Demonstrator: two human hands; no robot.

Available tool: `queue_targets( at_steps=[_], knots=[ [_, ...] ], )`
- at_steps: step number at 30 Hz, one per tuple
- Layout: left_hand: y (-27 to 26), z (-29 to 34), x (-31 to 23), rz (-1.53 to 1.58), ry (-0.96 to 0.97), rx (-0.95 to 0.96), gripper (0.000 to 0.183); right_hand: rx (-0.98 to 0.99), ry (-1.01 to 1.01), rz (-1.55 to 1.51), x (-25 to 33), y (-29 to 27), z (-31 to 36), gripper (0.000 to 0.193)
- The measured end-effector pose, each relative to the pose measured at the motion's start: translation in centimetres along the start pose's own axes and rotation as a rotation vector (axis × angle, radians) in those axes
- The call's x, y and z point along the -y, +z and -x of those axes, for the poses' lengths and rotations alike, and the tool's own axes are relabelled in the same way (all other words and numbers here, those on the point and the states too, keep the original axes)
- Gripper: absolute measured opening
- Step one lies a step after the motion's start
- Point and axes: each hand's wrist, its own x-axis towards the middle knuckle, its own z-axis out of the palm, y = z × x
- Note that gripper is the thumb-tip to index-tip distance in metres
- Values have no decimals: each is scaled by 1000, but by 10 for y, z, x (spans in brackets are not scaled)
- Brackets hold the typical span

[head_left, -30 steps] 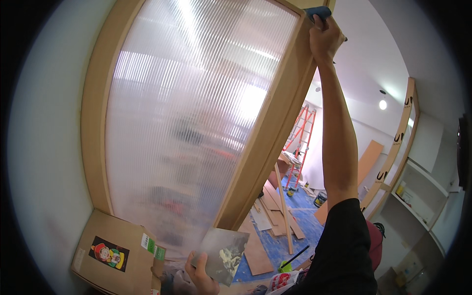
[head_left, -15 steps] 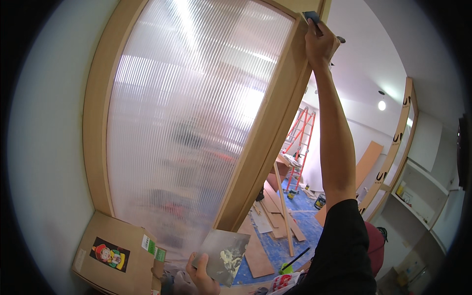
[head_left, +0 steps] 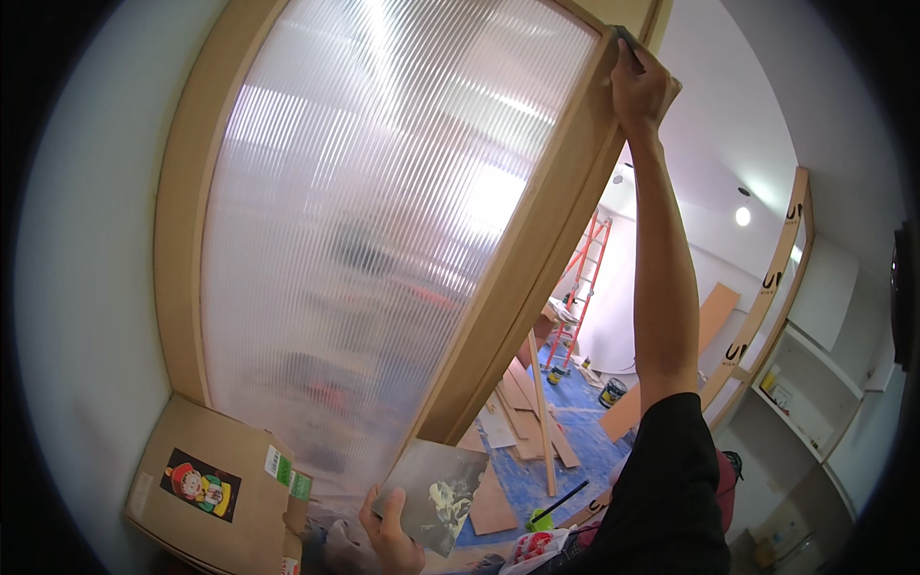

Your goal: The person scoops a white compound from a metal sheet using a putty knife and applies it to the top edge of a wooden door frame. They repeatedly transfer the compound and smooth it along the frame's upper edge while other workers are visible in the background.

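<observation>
My right hand (head_left: 640, 94) is raised high, its fingers pinched on a small dark putty scraper (head_left: 624, 35), mostly hidden by the fingers. The scraper is at the upper right corner of a light wooden frame (head_left: 537, 225), which surrounds a ribbed translucent panel (head_left: 355, 230). Low in front of the panel, my left hand (head_left: 391, 539) grips a thin square grey plate (head_left: 417, 494) by its left edge, thumb on top. Pale yellowish putty (head_left: 450, 500) is smeared across the plate's right part.
A cardboard box (head_left: 244, 450) stands at lower left against the wall. Beyond the frame, wooden boards (head_left: 522, 412) lie on blue floor sheeting (head_left: 575, 398), near paint cans (head_left: 611, 391) and a red ladder (head_left: 586, 287). A bare wooden frame (head_left: 757, 321) and shelves (head_left: 810, 393) stand at right.
My right hand and the scraper have shifted slightly right and down in view, staying by the frame's upper corner. The view has tilted a little. My left hand still holds the plate.
</observation>
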Motion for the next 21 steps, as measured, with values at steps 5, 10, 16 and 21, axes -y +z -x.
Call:
queue_targets(
  at_steps=[5, 10, 16, 21],
  knots=[
    [9, -2, -3, 473, -320, -160, 38, 8, -98, -39, 6, -1, 5, 18],
    [11, -7, -17, 551, -432, -219, 40, 92, -208, 123, 1, 5, 8, 27],
    [9, -5, -18, 406, -284, -141, 42, -16, -288, 45, -2, 5, 14, 25],
    [1, 0, -14, 534, -348, -146, 43, -83, -62, -27, -3, -5, 12, 20]
  ],
)
